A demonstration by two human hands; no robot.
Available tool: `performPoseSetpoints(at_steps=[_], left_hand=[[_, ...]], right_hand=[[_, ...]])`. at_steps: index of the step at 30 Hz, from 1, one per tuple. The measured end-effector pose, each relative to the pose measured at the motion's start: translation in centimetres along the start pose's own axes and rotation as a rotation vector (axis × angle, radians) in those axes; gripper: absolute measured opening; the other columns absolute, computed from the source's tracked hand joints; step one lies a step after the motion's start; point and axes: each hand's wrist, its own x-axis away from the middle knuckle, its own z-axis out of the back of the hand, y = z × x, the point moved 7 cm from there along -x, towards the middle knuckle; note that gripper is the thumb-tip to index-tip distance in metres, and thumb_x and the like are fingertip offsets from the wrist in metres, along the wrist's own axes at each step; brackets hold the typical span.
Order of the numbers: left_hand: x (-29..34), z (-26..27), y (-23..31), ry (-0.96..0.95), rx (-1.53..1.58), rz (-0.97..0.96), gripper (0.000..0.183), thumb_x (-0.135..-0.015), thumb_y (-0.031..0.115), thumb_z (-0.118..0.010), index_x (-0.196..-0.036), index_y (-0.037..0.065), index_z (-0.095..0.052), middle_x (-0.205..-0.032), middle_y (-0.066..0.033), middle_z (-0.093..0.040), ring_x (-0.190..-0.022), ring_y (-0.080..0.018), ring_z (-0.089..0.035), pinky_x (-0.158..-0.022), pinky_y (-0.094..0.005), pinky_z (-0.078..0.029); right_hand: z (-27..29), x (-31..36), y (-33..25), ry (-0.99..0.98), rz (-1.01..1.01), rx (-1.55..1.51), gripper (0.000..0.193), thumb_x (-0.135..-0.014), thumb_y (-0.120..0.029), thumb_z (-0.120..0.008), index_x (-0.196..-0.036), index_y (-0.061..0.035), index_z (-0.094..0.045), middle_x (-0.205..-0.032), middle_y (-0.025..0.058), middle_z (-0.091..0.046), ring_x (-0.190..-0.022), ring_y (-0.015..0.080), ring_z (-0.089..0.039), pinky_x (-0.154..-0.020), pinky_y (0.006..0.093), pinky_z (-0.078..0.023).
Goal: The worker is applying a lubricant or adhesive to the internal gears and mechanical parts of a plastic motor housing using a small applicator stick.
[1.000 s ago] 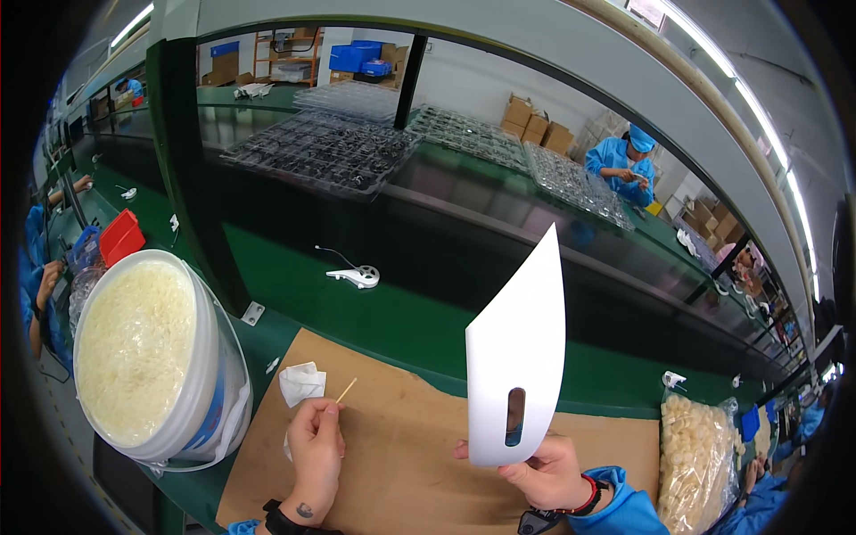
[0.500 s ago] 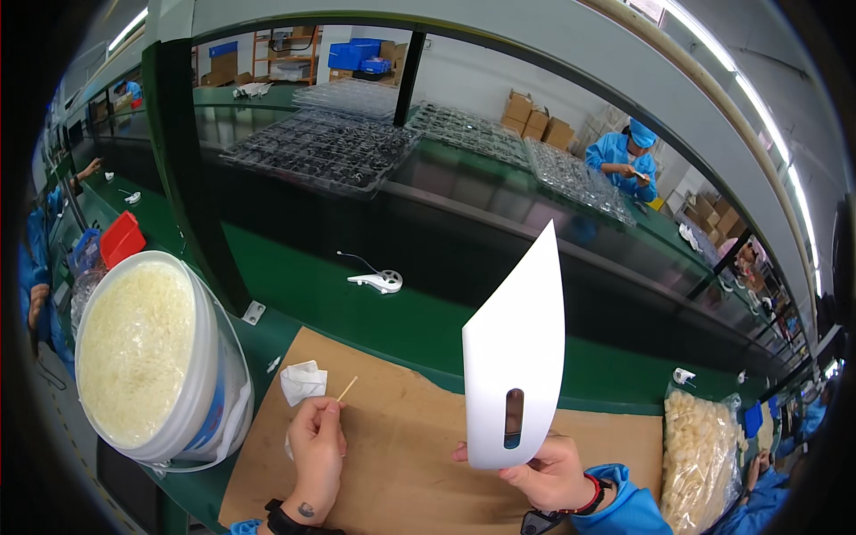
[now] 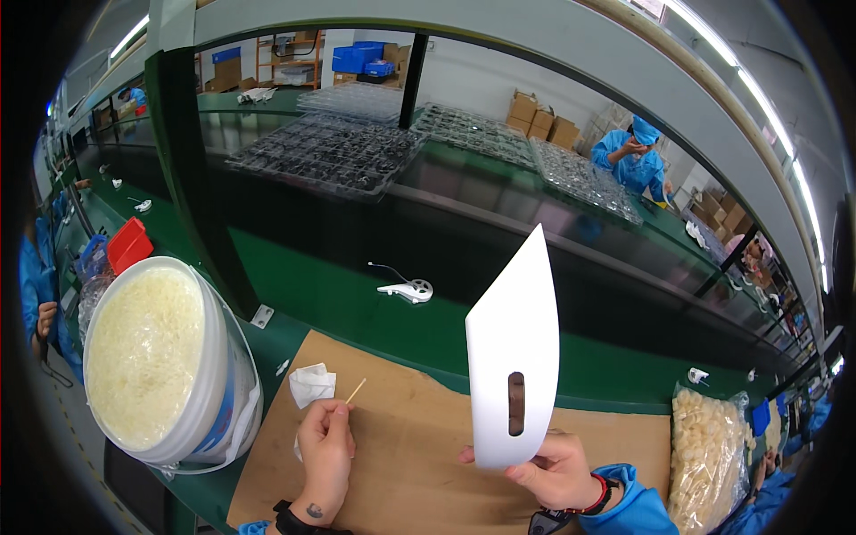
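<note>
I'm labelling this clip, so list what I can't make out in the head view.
All in the head view:
- Right hand: part of its fingers, hidden by the white panel.
- That panel's far face: turned away.
- Thin stick's lower end: covered by the left hand.
- Right sleeve: cut off by the lower edge.
- Small white piece behind the clear bag: too small to identify.

white wall (image 3: 468,80) | green bench (image 3: 334,308) | orange shelving (image 3: 318,64) | overhead strip lights (image 3: 767,109)
</note>
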Motion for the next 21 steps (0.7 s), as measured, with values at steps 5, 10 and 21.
performPoseSetpoints(at_steps=[5, 10, 21], left_hand=[[-0.2, -0.2, 0.0, -0.006, -0.002, -0.008, 0.013, -0.095, 0.012, -0.05, -0.09, 0.001, -0.056, -0.051, 0.0048, -0.039, -0.038, -0.0032, -0.032, -0.036, -0.0209, -0.024], [0.1, 0.3, -0.3, 0.009, 0.002, -0.014, 0.013, -0.094, 0.012, -0.051, -0.089, 0.002, -0.056, -0.05, 0.0053, -0.039, -0.038, -0.0028, -0.033, -0.036, -0.021, -0.022], [0.4, -0.1, -0.3, -0.03, 0.039, 0.001, 0.011, -0.094, 0.011, -0.052, -0.09, 0.003, -0.058, -0.054, 0.007, -0.04, -0.042, -0.0013, -0.032, -0.038, -0.0205, -0.022]], right_hand=[[1.2, -1.6, 0.6, 0.087, -0.067, 0.02, 0.031, -0.094, -0.015, -0.055, -0.112, 0.01, -0.058, -0.109, 0.0195, -0.063, -0.105, 0.0277, -0.059, -0.094, 0.0397, -0.045], [7.6, -5.5, 3.8, 0.298, -0.054, 0.221, 0.025, -0.094, -0.013, -0.053, -0.11, 0.0041, -0.061, -0.104, 0.0086, -0.065, -0.099, 0.0142, -0.058, -0.09, 0.0289, -0.044], [24.9, -6.4, 8.5, 0.343, 0.016, 1.375, 0.022, -0.077, 0.002, -0.058, -0.098, -0.0001, -0.065, -0.096, 0.0192, -0.062, -0.091, 0.0377, -0.059, -0.082, 0.0401, -0.048]])
